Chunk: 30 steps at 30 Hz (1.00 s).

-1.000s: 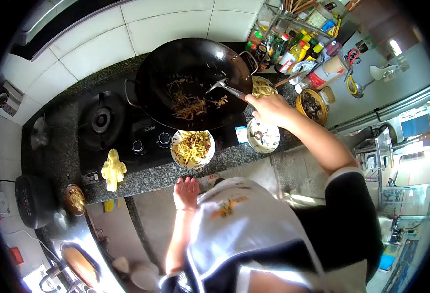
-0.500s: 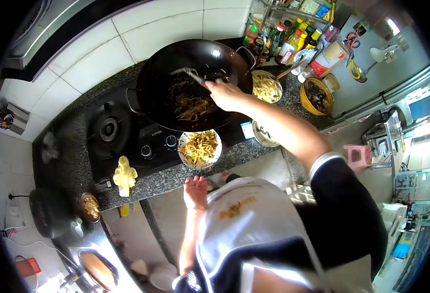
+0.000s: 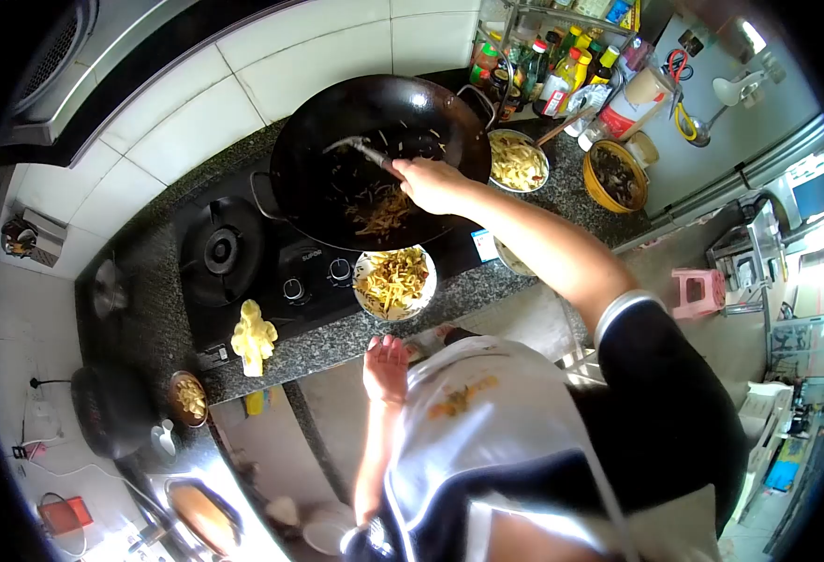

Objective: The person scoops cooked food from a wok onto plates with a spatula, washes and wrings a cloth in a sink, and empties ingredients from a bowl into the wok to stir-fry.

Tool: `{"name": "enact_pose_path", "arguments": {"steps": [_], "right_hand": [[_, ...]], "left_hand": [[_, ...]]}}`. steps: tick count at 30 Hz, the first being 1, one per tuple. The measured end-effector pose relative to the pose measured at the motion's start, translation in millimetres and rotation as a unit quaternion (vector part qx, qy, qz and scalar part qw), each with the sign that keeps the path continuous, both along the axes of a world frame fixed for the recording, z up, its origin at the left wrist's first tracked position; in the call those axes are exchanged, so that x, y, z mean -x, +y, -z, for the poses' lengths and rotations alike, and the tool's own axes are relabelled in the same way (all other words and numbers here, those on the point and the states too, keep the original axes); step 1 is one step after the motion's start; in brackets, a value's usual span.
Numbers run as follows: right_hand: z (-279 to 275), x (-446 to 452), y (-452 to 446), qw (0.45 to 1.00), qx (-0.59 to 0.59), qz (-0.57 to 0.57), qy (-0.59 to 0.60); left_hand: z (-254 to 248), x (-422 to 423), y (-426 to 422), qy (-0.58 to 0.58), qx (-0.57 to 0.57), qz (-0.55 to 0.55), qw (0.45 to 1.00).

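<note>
My right hand (image 3: 428,184) is closed around the brown handle of a metal spatula (image 3: 375,155), whose head is over the upper left inside of a large black wok (image 3: 314,192). Brown shredded food (image 3: 381,212) lies low in the wok, below the spatula, with bits scattered on the dark surface. My left hand (image 3: 386,368) hangs palm up with fingers stretched, holding nothing, in front of the counter edge. Nearest to it, a white patterned bowl (image 3: 366,301) of yellow and brown strips stands on the front edge of the stove.
A plate of pale strips (image 3: 517,161) and a yellow basket (image 3: 609,199) stand right of the wok, with sauce bottles (image 3: 554,92) behind. Left are a bare burner (image 3: 221,249), a yellow cloth (image 3: 254,339) and a small bowl (image 3: 188,398). A pink stool (image 3: 699,292) is at right.
The spatula head has shifted slightly left, and the shredded food sits more gathered low in the wok. The whole view has shifted a little. My left hand stays open.
</note>
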State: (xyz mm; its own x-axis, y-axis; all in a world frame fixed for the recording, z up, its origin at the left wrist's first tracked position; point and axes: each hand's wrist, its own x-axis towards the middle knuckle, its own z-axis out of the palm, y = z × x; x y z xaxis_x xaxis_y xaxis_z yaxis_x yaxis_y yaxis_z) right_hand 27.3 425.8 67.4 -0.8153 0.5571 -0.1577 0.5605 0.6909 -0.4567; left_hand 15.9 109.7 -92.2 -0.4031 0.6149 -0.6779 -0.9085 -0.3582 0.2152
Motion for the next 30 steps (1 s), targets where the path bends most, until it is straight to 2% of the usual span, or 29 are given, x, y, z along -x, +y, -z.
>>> {"name": "enact_pose_path", "arguments": {"steps": [3, 5, 7, 9, 11, 13, 14, 15, 17, 18, 19, 20, 21, 23, 25, 27, 28, 29, 30], "right_hand": [[-23, -48, -17, 0.987, -0.003, -0.145, -0.065], [-51, -81, -20, 0.977, 0.01, -0.181, -0.116], [-73, -97, -21, 0.972, 0.038, -0.159, -0.167], [-86, -123, -5, 0.978, 0.019, -0.129, -0.162], [-101, -125, 6, 0.975, 0.061, -0.174, -0.123], [-89, -129, 18, 0.977, 0.055, -0.199, -0.045], [-113, -118, 18, 0.959, 0.243, -0.137, 0.043], [-107, -113, 32, 0.936, 0.294, -0.166, 0.101], [-113, -102, 24, 0.915, 0.347, -0.123, 0.162], [-110, -92, 24, 0.92, 0.328, -0.116, 0.182], [-104, -77, 27, 0.922, 0.311, -0.109, 0.202], [-89, -55, 41, 0.919, 0.33, -0.139, 0.165], [-78, -45, 47, 0.921, 0.295, -0.205, 0.148], [-89, -32, 37, 0.946, 0.229, -0.222, 0.052], [-94, -31, 33, 0.944, 0.203, -0.248, 0.078], [-96, -20, 30, 0.96, 0.091, -0.256, 0.068], [-97, -21, 29, 0.955, 0.071, -0.271, 0.094], [-72, -9, 37, 0.959, 0.05, -0.23, 0.161], [-45, 2, 41, 0.955, -0.015, -0.19, 0.228]], "left_hand": [[-3, -4, -4, -0.03, 0.02, -0.012, 0.999], [4, -3, -7, -0.03, 0.015, -0.005, 0.999], [8, -3, -8, -0.026, 0.017, -0.006, 0.999], [8, -2, -2, -0.021, 0.016, -0.004, 1.0], [4, -1, -2, -0.006, 0.022, -0.006, 1.0], [-3, -1, -1, -0.001, 0.029, -0.002, 1.0], [-6, 1, 1, 0.007, 0.033, 0.005, 0.999], [-8, 2, 2, 0.011, 0.034, 0.009, 0.999], [-9, 1, 0, 0.003, 0.027, 0.013, 1.0], [13, 1, -3, 0.008, 0.027, 0.018, 0.999], [53, 2, -11, 0.016, -0.095, 0.043, 0.994], [35, 4, -10, 0.017, -0.108, 0.038, 0.993], [13, 5, -9, 0.018, -0.12, 0.034, 0.992], [-11, 2, -8, 0.001, -0.034, 0.012, 0.999], [-13, -2, -10, 0.01, -0.021, 0.007, 1.0], [-11, 1, -20, -0.003, -0.058, -0.027, 0.998], [2, 0, -25, 0.044, -0.178, 0.005, 0.983], [-2, 2, -26, 0.051, -0.176, -0.001, 0.983], [-9, -2, -26, 0.021, -0.114, -0.022, 0.993]]}}
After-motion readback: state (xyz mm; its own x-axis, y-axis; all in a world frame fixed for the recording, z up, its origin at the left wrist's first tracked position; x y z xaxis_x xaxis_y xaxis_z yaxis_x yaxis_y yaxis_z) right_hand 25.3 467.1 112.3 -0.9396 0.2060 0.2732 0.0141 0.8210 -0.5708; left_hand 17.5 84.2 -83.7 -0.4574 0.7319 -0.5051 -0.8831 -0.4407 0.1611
